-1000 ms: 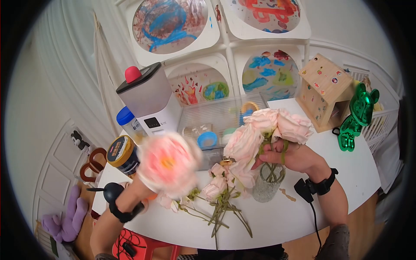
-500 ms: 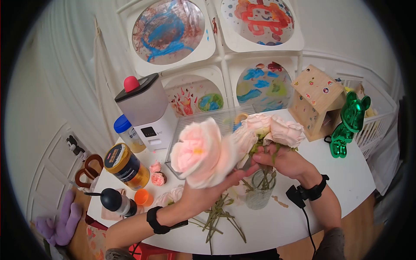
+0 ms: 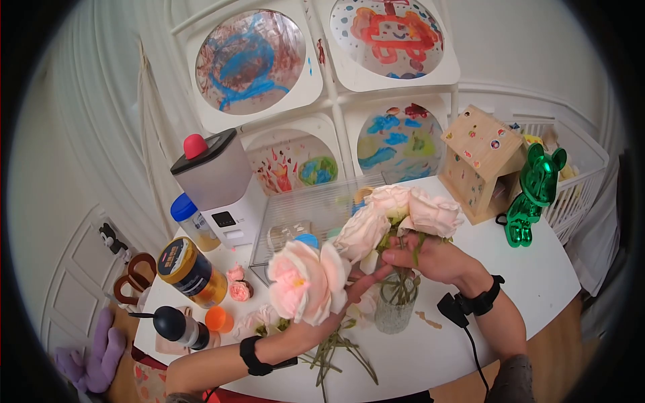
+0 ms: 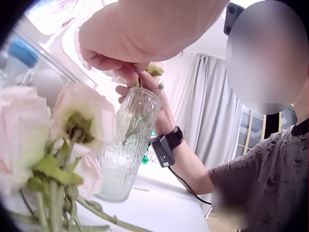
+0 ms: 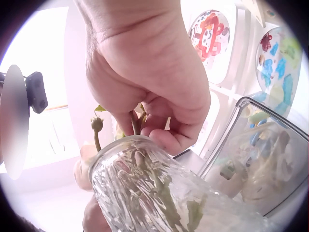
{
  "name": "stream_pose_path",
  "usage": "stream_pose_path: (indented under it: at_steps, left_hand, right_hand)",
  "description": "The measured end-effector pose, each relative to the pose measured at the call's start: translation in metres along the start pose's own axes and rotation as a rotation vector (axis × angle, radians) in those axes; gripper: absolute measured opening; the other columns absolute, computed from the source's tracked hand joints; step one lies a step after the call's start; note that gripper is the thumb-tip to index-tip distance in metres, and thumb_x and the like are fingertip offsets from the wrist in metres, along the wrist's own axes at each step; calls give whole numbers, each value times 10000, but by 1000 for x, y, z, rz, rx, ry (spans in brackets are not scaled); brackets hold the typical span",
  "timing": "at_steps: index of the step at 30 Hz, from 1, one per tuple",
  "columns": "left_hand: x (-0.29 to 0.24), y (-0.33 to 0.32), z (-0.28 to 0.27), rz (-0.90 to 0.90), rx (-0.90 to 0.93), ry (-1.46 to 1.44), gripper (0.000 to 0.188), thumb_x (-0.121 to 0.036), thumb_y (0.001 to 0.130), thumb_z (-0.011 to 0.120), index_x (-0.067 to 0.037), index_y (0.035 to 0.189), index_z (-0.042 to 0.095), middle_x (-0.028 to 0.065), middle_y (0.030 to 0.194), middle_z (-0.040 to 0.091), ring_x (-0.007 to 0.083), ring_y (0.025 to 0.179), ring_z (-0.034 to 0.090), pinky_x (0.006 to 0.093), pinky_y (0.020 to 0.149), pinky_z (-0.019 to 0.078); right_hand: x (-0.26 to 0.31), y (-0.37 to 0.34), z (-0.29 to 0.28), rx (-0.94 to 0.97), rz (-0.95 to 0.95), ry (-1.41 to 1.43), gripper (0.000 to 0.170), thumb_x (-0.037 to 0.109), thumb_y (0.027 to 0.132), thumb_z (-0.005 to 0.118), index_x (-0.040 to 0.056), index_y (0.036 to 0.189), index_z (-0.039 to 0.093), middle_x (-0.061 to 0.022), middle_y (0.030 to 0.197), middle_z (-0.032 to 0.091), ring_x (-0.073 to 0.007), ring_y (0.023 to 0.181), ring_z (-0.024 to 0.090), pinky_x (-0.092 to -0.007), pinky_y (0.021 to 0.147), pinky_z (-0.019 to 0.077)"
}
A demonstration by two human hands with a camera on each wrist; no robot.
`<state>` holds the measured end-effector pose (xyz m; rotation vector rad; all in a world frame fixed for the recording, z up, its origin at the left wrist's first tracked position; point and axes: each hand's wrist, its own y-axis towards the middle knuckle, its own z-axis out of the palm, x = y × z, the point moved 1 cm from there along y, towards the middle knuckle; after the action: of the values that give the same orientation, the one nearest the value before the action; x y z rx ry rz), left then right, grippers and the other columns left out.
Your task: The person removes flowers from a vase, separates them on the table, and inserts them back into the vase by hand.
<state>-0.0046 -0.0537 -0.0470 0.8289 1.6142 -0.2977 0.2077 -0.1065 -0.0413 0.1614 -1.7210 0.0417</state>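
A large pink rose (image 3: 302,282) is in my left hand (image 3: 329,319), its bloom hiding part of that hand in the head view. My left fingers reach the mouth of a ribbed glass vase (image 3: 395,312). Just above the vase rim, my right hand (image 3: 437,258) pinches green stems (image 5: 136,123) that run down into the glass. Pale pink roses (image 3: 363,232) fan out over that hand. In the left wrist view, the left hand (image 4: 149,29) is close over the vase (image 4: 133,145). Loose cut roses (image 4: 77,111) lie beside it, their stems (image 3: 336,356) spread on the table.
Behind the vase stands a clear ridged box (image 3: 289,208). At left are a feeder-like machine (image 3: 218,181), a gold jar (image 3: 191,272), an orange cup (image 3: 218,319) and a dark bottle (image 3: 178,328). A wooden house (image 3: 480,161) and green bear figure (image 3: 534,195) stand at right.
My left hand swung rightward with the pink rose from the left side to the vase, then settled slightly lower. The right hand stays at the stems above the vase.
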Motion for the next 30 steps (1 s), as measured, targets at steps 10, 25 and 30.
stream_pose_path:
  at_steps: [10,25,30]
  left_hand:
    - [17,14,2,-220,189,-8,366,-268,873,731,-18,1122,629,20,934,620,117,855,585,256,762,483]
    - [-50,-6,-60,80,174,193,908,-191,797,797,-34,1456,192,197,1347,440,285,1214,512,376,976,432]
    - [-56,-4,-32,221,182,594,823,-212,851,740,-33,1454,209,211,1287,523,288,1147,578,358,953,448]
  right_hand:
    - [-3,-1,1,-8,-42,-81,369,144,854,742,17,1179,620,-23,1076,678,-79,924,590,-249,805,483]
    - [-2,1,3,90,-2,13,381,219,894,700,29,1211,608,-20,1130,663,-98,998,582,-274,898,460]
    - [2,-2,7,-19,-45,59,289,235,936,644,27,1137,634,-34,1043,683,-104,957,601,-275,849,479]
